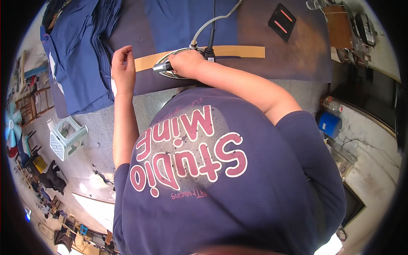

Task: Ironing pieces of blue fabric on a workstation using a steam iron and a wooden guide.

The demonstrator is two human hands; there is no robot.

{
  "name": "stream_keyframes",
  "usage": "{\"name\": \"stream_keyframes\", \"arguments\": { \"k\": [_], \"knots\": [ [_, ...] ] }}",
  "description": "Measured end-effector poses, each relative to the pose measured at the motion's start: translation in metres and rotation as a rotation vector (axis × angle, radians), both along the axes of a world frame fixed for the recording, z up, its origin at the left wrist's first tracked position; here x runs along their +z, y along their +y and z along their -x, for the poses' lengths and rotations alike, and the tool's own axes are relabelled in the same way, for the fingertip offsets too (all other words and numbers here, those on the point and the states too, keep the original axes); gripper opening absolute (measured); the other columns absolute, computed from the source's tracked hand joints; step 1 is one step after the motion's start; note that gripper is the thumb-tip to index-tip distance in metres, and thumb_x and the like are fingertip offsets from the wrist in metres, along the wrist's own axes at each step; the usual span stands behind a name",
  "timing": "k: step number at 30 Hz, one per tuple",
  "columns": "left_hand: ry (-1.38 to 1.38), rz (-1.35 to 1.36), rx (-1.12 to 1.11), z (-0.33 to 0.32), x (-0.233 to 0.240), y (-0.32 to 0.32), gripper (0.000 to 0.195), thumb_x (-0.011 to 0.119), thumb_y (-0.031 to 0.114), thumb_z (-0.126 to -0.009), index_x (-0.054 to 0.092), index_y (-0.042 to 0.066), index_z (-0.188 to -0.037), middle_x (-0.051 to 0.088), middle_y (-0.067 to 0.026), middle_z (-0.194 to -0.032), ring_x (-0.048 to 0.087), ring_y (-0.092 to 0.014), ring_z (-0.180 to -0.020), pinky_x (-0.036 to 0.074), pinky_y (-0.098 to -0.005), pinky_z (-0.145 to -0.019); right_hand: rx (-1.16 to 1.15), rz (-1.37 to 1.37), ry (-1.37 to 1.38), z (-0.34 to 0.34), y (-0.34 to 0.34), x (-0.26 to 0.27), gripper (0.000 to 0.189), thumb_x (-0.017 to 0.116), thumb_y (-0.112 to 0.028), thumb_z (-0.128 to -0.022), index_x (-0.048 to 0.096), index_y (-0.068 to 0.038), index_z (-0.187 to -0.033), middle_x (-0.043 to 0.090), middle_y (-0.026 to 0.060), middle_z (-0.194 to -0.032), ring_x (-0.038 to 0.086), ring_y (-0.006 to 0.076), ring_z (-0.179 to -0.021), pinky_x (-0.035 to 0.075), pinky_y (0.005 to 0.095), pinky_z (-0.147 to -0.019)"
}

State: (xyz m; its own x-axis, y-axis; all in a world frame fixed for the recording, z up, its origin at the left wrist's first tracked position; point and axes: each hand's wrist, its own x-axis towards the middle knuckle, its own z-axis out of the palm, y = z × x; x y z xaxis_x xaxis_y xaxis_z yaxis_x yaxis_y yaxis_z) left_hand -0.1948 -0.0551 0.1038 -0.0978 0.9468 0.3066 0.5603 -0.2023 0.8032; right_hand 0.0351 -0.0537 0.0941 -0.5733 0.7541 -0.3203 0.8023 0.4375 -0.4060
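Observation:
My right hand (pixel 188 63) is closed around the handle of a steam iron (pixel 164 67), from which a pale hose (pixel 204 27) and a black cable (pixel 212 35) run upward. The iron rests over a long tan strip (pixel 240 51) that lies across the dark table cover. My left hand (pixel 122 63) is raised with bent fingers beside a stack of dark blue fabric pieces (pixel 103 51) and holds nothing that I can see. Blue fabric (pixel 191 22) lies flat behind the strip.
A black iron rest with red bars (pixel 282 22) lies at the table's (pixel 306 63) back right. More blue fabric (pixel 73 63) hangs over the left edge. On the floor at the left stands a pale green plastic stool (pixel 68 137). A blue container (pixel 330 124) is at the right.

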Motion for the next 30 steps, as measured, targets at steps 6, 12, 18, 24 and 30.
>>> {"name": "stream_keyframes", "arguments": {
  "k": [6,12,18,24,30],
  "knots": [
    [0.319,-0.110,-0.263,-0.058,-0.016,-0.006,0.018,0.063,0.001,-0.079,0.064,0.004,-0.096,0.064,-0.0106,-0.098,0.059,-0.031,-0.098,0.046,-0.0410,-0.087,-0.070,0.053,-0.084,-0.069,-0.006,0.013,0.024,0.062,-0.022,-0.083,0.060,-0.003,-0.098,0.069,0.0181,-0.090,0.067,0.0367,-0.087,0.053,0.0478,-0.076],
    [0.496,-0.073,-0.595,-0.103,-0.061,-0.013,0.016,0.060,0.004,-0.077,0.063,0.004,-0.092,0.063,-0.0098,-0.106,0.057,-0.030,-0.104,0.045,-0.0412,-0.094,-0.176,0.023,-0.107,-0.163,-0.017,0.009,0.023,0.061,-0.022,-0.084,0.059,-0.003,-0.098,0.068,0.0173,-0.087,0.067,0.0356,-0.086,0.052,0.0484,-0.075],
    [0.659,-0.127,-0.642,-0.120,-0.083,-0.013,0.019,0.059,0.006,-0.079,0.063,0.006,-0.097,0.060,-0.0097,-0.114,0.054,-0.030,-0.112,0.041,-0.0422,-0.100,-0.215,-0.082,-0.132,-0.212,-0.026,-0.002,0.023,0.061,-0.025,-0.085,0.059,-0.004,-0.095,0.068,0.0162,-0.083,0.068,0.0344,-0.081,0.053,0.0473,-0.070],
    [0.607,-0.084,-0.555,-0.113,-0.073,-0.012,0.024,0.059,0.005,-0.077,0.063,0.008,-0.100,0.059,-0.0100,-0.116,0.053,-0.030,-0.113,0.039,-0.0439,-0.101,-0.229,-0.059,-0.135,-0.213,-0.027,0.003,0.024,0.062,-0.026,-0.085,0.060,-0.004,-0.096,0.069,0.0157,-0.082,0.068,0.0336,-0.080,0.054,0.0465,-0.069],
    [0.675,-0.095,-0.608,-0.109,-0.080,-0.022,0.028,0.059,0.006,-0.076,0.066,0.010,-0.102,0.059,-0.0091,-0.115,0.053,-0.028,-0.112,0.039,-0.0429,-0.101,-0.229,-0.030,-0.131,-0.213,-0.025,0.007,0.025,0.062,-0.026,-0.085,0.060,-0.004,-0.097,0.069,0.0156,-0.084,0.068,0.0336,-0.081,0.054,0.0460,-0.071]
  ]
}}
